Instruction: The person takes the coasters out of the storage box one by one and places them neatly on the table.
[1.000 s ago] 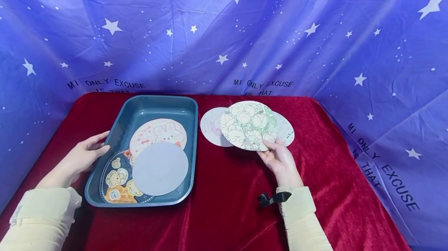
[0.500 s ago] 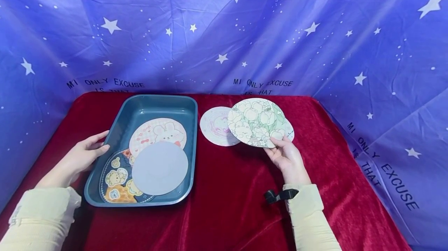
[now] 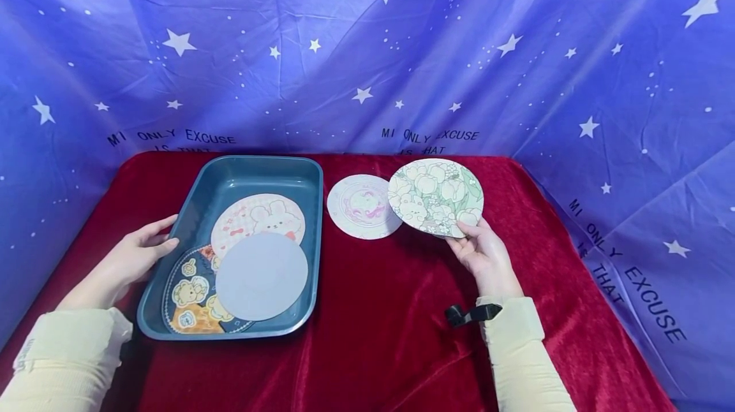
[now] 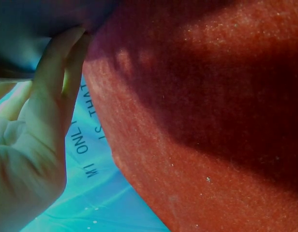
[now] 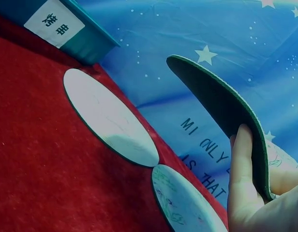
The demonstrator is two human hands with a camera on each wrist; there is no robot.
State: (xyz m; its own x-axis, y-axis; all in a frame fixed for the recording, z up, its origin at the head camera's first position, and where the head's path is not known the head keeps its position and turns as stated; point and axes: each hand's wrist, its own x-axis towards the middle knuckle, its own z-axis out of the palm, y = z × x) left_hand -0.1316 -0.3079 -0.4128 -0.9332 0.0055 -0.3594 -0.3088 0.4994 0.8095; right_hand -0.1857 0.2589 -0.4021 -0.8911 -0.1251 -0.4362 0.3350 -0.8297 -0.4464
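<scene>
My right hand (image 3: pixel 482 252) pinches the near edge of a round mat (image 3: pixel 436 196) with a green-and-white tulip and bunny print, thumb on top and fingers beneath. In the right wrist view the mat's dark underside (image 5: pixel 207 94) shows, raised and slightly bent. My left hand (image 3: pixel 126 257) holds the left side of a deep teal tray (image 3: pixel 261 169), fingertips at its outer wall. In the tray lie a pink bunny mat (image 3: pixel 244 217), a plain grey round mat (image 3: pixel 262 278) overlapping it, and a dark blue-and-orange mat (image 3: pixel 192 291) with bear pictures.
A pale round mat (image 3: pixel 362 208) with a pink ring design lies on the red velvet cloth (image 3: pixel 367 335). Another mat (image 5: pixel 185 200) touches it, hidden under the held one in the head view. A white label (image 5: pixel 54 21) marks the tray's end. Blue starry curtains (image 3: pixel 344 29) surround the table.
My right hand has moved right and slightly away with the tulip mat, uncovering the pink-ring mat and covering the mat on the right. My left hand and the tray have stayed put.
</scene>
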